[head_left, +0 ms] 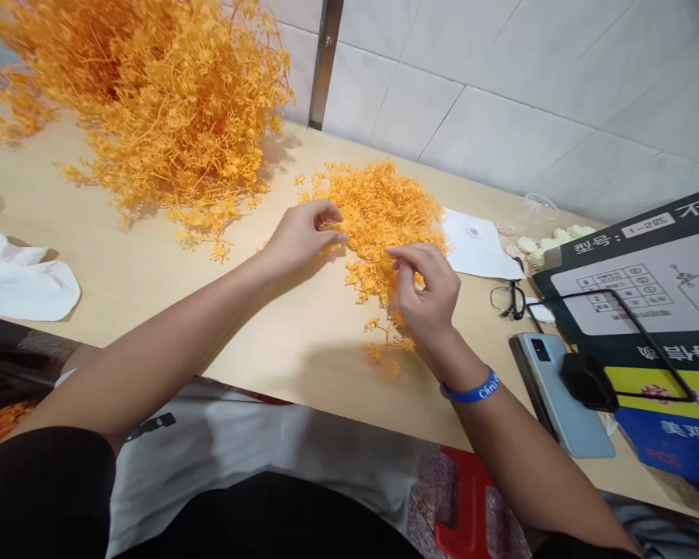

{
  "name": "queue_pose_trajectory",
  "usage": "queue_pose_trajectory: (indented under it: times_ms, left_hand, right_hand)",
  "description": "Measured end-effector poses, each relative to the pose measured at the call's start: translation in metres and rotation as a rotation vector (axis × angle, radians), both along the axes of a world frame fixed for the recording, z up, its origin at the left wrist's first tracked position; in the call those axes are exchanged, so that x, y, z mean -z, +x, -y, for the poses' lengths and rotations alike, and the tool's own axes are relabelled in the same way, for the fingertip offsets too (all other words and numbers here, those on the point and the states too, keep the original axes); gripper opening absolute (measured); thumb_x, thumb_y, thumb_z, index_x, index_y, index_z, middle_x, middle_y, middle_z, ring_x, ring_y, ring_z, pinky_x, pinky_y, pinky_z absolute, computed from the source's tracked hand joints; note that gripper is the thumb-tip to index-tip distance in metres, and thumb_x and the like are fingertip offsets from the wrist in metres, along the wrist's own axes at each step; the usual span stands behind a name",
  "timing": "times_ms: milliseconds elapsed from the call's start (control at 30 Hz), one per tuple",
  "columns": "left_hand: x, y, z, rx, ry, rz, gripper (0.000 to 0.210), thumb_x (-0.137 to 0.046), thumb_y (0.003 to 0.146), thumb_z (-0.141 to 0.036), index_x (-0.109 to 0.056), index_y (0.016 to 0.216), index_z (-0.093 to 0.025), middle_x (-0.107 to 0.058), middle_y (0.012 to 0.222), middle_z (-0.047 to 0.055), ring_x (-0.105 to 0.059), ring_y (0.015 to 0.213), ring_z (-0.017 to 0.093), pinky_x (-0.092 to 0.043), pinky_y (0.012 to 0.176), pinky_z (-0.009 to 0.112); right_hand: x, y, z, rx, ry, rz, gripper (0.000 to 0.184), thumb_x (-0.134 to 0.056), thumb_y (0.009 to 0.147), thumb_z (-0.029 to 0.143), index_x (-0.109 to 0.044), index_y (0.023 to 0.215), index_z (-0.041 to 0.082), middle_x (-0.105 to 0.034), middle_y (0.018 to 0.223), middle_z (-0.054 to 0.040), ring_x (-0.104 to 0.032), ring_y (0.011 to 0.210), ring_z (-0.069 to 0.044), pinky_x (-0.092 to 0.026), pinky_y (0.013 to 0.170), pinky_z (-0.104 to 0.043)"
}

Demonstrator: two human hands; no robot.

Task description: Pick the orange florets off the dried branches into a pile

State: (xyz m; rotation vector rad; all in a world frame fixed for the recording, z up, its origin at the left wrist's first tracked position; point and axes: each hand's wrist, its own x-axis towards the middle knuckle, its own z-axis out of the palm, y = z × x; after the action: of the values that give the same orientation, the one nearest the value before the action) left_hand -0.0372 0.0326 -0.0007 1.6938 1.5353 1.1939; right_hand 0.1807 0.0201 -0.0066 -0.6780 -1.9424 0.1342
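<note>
A heap of orange artificial flower sprigs (384, 202) lies on the table before me, with thin branching stems and small blossoms. At its left edge is my left hand (306, 230), thumb and fingers bent into a near pinch; anything between the tips is too small to make out. My right hand (429, 291) is closed over the front right of the heap, its index finger curled towards the thumb. Below its fingers an orange sprig (387, 338) hangs out, slightly blurred, its upper stem hidden by the hand. A blue wristband (478, 388) circles my right wrist.
A large orange flower bunch (175, 116) stands at the back left, near white crumpled tissue (26, 279). On the right are white paper (481, 244), eyeglasses (506, 299), a light-blue phone (576, 411) and a printed box (646, 310). A tiled wall (471, 140) bounds the back.
</note>
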Motion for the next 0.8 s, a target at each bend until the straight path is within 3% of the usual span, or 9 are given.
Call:
queue_pose_trajectory:
  times_ms: [67, 167, 333, 533, 700, 800]
  left_hand:
    - [-0.001, 0.003, 0.001, -0.058, -0.012, 0.134, 0.016, -0.073, 0.073, -0.025, -0.061, 0.075, -0.014, -0.056, 0.067, -0.002, -0.052, 0.062, 0.011, -0.042, 0.061, 0.023]
    - [-0.006, 0.009, 0.006, -0.077, -0.051, 0.247, 0.02, -0.069, 0.079, -0.027, -0.054, 0.071, -0.016, -0.042, 0.054, -0.006, -0.041, 0.049, 0.008, -0.032, 0.047, 0.02]
    - [-0.01, 0.018, 0.013, -0.091, -0.11, 0.322, 0.018, -0.059, 0.09, -0.028, -0.049, 0.078, -0.019, -0.049, 0.056, -0.005, -0.044, 0.046, 0.008, -0.033, 0.042, 0.018]
    - [-0.009, 0.022, 0.013, -0.07, -0.144, 0.431, 0.012, -0.058, 0.09, -0.018, -0.049, 0.081, -0.018, -0.062, 0.064, -0.002, -0.05, 0.048, 0.007, -0.039, 0.047, 0.017]
    - [-0.006, 0.025, 0.012, -0.017, -0.193, 0.541, 0.003, -0.054, 0.09, -0.014, -0.055, 0.088, -0.015, -0.067, 0.078, 0.001, -0.065, 0.065, 0.011, -0.052, 0.061, 0.022]
    - [-0.001, 0.023, 0.009, -0.031, -0.126, 0.49, 0.005, -0.057, 0.088, -0.014, -0.061, 0.089, -0.015, -0.069, 0.088, 0.004, -0.067, 0.076, 0.013, -0.054, 0.069, 0.025]
  right_hand:
    - [-0.001, 0.0, 0.0, 0.012, 0.006, -0.007, 0.029, -0.048, 0.089, 0.005, -0.07, 0.099, 0.022, -0.067, 0.085, -0.005, -0.065, 0.082, -0.018, -0.054, 0.072, -0.035]
    - [0.0, -0.001, 0.001, 0.02, 0.006, 0.002, 0.025, -0.051, 0.091, 0.01, -0.071, 0.101, 0.022, -0.067, 0.087, -0.0057, -0.065, 0.081, -0.018, -0.054, 0.07, -0.033]
    - [0.001, 0.0, 0.0, -0.023, 0.009, 0.028, 0.023, -0.062, 0.09, 0.02, -0.07, 0.112, 0.023, -0.067, 0.089, -0.0065, -0.064, 0.079, -0.018, -0.054, 0.067, -0.032]
    - [0.003, 0.001, -0.001, -0.066, 0.011, 0.07, 0.027, -0.067, 0.088, 0.022, -0.07, 0.114, 0.022, -0.066, 0.09, -0.0073, -0.065, 0.082, -0.019, -0.055, 0.071, -0.033]
    - [0.005, -0.001, -0.001, -0.091, -0.003, 0.103, 0.026, -0.067, 0.088, 0.025, -0.071, 0.113, 0.022, -0.066, 0.088, -0.0069, -0.065, 0.08, -0.019, -0.055, 0.07, -0.034]
    - [0.004, -0.002, 0.0, -0.058, -0.002, 0.112, 0.023, -0.062, 0.09, 0.022, -0.071, 0.111, 0.024, -0.067, 0.088, -0.0063, -0.065, 0.08, -0.019, -0.055, 0.07, -0.034]
